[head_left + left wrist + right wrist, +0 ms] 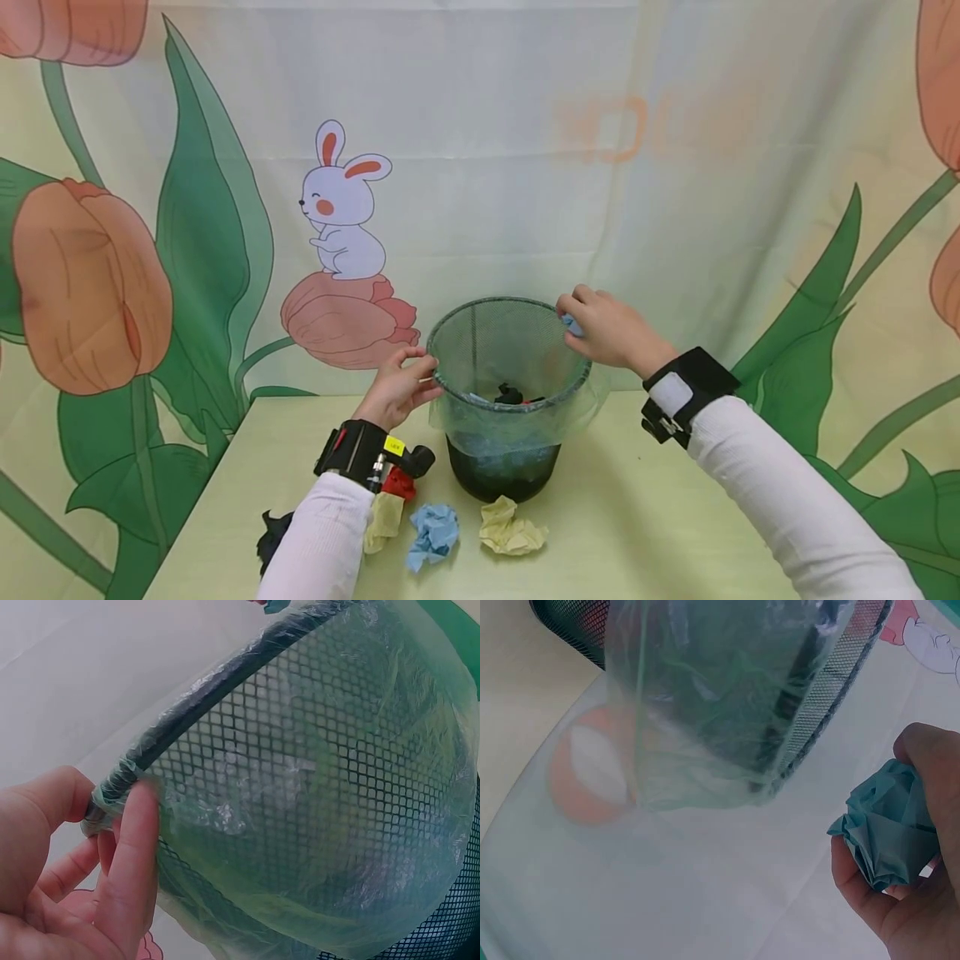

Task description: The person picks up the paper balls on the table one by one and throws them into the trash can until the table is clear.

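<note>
A mesh wastebasket [465, 467] with a thin green plastic bag [450, 425] folded over its rim stands on the table. My left hand [401, 387] pinches the rim at its left side; the left wrist view shows the thumb and fingers [135, 847] on either side of the bag-covered edge. Up by the right side of the rim, my right hand [611, 327] holds a crumpled ball of blue paper [891, 825]. In the right wrist view that ball is apart from the basket. Inside the basket lie a black crumpled piece [508, 393] and bits of red and blue.
In front of the basket lie a yellow crumpled paper [512, 529], a blue one [433, 533], another yellow one [384, 523] and a red one [399, 483]. A black piece [272, 537] sits left of my left sleeve. Behind the table [645, 500] hangs a printed cloth [480, 167].
</note>
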The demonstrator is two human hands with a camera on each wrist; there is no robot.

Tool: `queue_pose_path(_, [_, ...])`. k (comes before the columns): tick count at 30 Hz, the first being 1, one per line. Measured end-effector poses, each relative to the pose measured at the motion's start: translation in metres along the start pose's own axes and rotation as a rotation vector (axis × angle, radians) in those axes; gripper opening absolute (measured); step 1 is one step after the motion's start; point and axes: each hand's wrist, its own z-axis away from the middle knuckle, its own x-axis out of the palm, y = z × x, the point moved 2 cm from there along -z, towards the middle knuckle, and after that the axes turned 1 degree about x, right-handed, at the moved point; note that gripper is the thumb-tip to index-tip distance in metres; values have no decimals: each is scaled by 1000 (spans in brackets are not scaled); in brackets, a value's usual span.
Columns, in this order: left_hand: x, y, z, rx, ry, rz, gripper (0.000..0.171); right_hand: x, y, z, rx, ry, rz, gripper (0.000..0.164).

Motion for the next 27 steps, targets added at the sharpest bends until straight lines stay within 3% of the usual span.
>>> queue_pose_path(15, [-3,-1,4,-6,6,-13,26,-11,-37,-12,-74,-31,-15,20])
queue_pose_path(27, [-5,-3,7,-3,-10,-14,28,-9,-62,-14,-125,-39,-45,24])
